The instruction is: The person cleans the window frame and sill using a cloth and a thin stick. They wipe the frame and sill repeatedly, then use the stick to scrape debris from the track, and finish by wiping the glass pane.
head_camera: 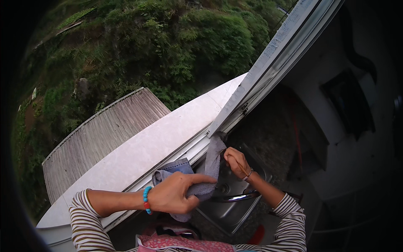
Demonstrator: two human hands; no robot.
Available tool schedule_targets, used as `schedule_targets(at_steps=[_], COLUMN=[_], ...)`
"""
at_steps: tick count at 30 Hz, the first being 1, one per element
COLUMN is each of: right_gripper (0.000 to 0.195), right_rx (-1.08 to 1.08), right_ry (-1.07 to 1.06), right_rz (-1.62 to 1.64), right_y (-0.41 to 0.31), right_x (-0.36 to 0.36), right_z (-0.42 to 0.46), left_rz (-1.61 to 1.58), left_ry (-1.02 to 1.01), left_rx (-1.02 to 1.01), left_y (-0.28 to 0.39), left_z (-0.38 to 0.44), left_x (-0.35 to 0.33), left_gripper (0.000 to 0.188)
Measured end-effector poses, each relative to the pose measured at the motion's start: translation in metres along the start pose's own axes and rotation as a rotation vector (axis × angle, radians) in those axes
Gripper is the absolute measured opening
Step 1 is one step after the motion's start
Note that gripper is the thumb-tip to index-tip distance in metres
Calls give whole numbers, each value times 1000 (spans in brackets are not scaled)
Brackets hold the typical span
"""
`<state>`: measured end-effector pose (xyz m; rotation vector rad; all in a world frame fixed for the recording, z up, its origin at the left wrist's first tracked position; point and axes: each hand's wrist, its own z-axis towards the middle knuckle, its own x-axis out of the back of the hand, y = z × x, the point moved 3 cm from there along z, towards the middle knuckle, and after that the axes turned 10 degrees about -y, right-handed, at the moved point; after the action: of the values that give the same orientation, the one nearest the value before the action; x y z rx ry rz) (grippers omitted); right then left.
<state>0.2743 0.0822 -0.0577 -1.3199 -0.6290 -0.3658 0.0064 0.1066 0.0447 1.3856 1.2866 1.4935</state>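
My left hand point(176, 193), with a turquoise bead bracelet at the wrist, lies over a bluish-grey terry cloth point(201, 189), its index finger stretched across it. Whether its fingers grip the cloth is hidden. The cloth drapes along the window track point(185, 154), and one end reaches up to the foot of the sliding window frame point(229, 104). My right hand point(236, 162) is closed around a thin brown stick point(243, 170), beside the upper part of the cloth; the stick's far tip is hard to make out.
Below the hands is a stainless steel sink point(233, 217) with a curved chrome faucet point(236, 197). Outside the window run a pale ledge point(138, 154) and a corrugated roof point(104, 135), with a green slope beyond. A red object point(257, 234) lies near the sink's lower corner.
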Motion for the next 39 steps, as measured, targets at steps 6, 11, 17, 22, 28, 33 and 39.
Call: schedule_targets(at_steps=[6, 11, 17, 22, 28, 33, 39], right_gripper=[18, 21, 21, 19, 19, 21, 22], right_rx=[-30, -21, -265, -221, 42, -160, -225], right_ry=[201, 153, -308, 49, 359, 339, 321], right_rz=[-102, -290, 225, 304, -481, -493, -756], right_y=[9, 34, -25, -16, 21, 80, 52], right_x=[30, 52, 32, 45, 72, 109, 46], right_z=[18, 41, 31, 24, 50, 64, 54], left_rz=[-164, -168, -193, -302, -120, 19, 84], left_ry=[214, 229, -8, 71, 369, 492, 251], left_rx=[-242, -47, -114, -99, -172, -81, 62], left_y=[-25, -29, -11, -8, -32, -72, -74], left_z=[49, 69, 21, 33, 80, 125, 87], left_x=[-15, -15, -27, -21, -2, 12, 12], left_gripper=[60, 59, 53, 53, 59, 59, 62])
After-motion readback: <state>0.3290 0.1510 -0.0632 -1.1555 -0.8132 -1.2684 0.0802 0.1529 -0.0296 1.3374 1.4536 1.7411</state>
